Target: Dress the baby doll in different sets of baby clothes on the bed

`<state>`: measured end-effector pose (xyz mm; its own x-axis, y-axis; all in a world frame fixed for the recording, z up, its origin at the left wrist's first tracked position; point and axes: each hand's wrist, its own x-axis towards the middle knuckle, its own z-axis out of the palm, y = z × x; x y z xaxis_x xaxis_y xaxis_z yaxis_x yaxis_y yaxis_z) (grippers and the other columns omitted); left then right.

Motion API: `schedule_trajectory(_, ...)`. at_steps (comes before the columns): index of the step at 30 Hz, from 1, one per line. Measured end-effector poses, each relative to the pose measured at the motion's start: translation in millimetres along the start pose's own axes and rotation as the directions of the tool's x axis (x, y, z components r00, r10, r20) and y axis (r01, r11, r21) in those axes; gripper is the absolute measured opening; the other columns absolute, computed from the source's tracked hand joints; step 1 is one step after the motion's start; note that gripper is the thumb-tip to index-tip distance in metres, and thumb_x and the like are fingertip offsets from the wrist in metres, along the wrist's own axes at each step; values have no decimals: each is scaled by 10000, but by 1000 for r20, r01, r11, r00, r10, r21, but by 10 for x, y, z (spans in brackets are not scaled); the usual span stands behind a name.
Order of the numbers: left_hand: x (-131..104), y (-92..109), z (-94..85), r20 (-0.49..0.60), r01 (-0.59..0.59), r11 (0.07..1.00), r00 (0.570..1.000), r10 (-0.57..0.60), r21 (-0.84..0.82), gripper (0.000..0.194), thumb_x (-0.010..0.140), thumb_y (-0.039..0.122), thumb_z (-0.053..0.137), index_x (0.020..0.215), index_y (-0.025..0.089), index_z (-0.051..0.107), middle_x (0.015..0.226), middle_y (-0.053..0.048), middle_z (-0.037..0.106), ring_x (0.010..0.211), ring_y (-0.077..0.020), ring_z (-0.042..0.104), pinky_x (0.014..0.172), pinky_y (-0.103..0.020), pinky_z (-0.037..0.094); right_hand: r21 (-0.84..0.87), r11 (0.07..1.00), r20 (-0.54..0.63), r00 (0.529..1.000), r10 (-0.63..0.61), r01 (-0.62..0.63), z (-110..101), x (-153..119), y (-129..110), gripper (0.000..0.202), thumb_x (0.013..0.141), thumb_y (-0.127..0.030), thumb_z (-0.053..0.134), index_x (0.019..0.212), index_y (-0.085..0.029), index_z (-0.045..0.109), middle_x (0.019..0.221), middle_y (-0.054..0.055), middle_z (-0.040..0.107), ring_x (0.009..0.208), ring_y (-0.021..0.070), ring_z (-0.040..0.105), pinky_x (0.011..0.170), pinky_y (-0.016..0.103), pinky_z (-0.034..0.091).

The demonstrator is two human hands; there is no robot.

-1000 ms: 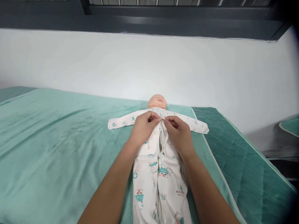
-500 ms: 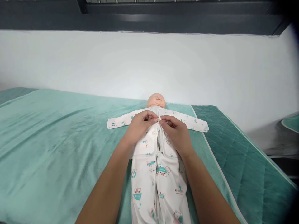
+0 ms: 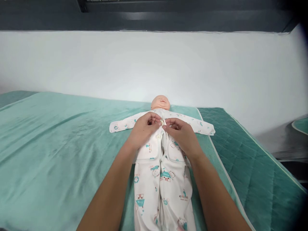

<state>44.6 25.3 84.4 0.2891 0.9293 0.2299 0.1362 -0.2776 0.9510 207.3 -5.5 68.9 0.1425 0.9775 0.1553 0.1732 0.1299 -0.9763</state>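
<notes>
A baby doll (image 3: 160,102) lies on its back, dressed in a white printed jacket (image 3: 149,149) and matching trousers (image 3: 146,189). The sleeves stretch out to both sides. At the chest, my left hand (image 3: 146,127) pinches the jacket's front edge between thumb and fingertips. Close beside it, my right hand (image 3: 181,133) pinches the opposite front edge. A small pale fastener (image 3: 162,122) shows between the fingertips; whether it is done up I cannot tell. Another fastener (image 3: 158,136) sits lower on the left front panel. Below that the two panels hang apart.
A light green sheet (image 3: 60,154) with creases lies under the doll. To the right is a darker quilted green mattress cover (image 3: 250,166). Behind stands a white wall (image 3: 120,64), with a dark metal bed frame (image 3: 168,19) across the top.
My fingertips have shifted slightly at the same chest spot, and more of the fastener between them shows. The view has moved a little; the doll lies as before.
</notes>
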Motion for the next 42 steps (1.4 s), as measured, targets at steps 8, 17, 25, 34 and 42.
schedule_trajectory(8,9,-18,-1,-4,-32,997,999,32,74,136,828,289,626,931,202,652,771,12,538,701,-120,467,645,-248,374,-64,997,13,999,-31,32,3,4,-8,264,729,-368,732,935,-206,695,813,-8,628,566,87,408,510,233,340)
schedule_trajectory(17,27,-42,15,-20,-41,997,999,43,68,121,813,280,630,901,196,635,840,-6,609,757,-129,533,696,-255,415,-166,982,31,996,-88,92,19,24,3,242,729,-324,708,941,-219,658,790,-7,653,635,123,497,620,271,415)
schedule_trajectory(25,23,-29,5,5,-19,1000,1000,19,-6,151,805,268,641,931,185,631,870,-12,627,799,-128,571,720,-255,438,-353,920,38,985,-166,169,51,21,0,230,751,-287,663,974,-247,624,813,-21,658,653,131,510,660,290,415)
schedule_trajectory(34,5,-10,27,5,32,999,999,-32,-9,219,757,242,664,969,194,635,871,-15,621,748,-117,542,671,-247,426,-388,887,44,966,-255,251,92,-11,-10,176,772,-242,617,948,-242,608,804,-17,660,655,135,527,653,275,396)
schedule_trajectory(42,-2,42,4,5,106,993,994,-106,-54,309,737,224,683,1033,201,600,842,-6,639,685,-114,526,618,-252,413,-281,941,46,982,-185,190,67,-12,36,227,756,-270,662,975,-247,606,790,-31,647,606,116,468,613,266,386)
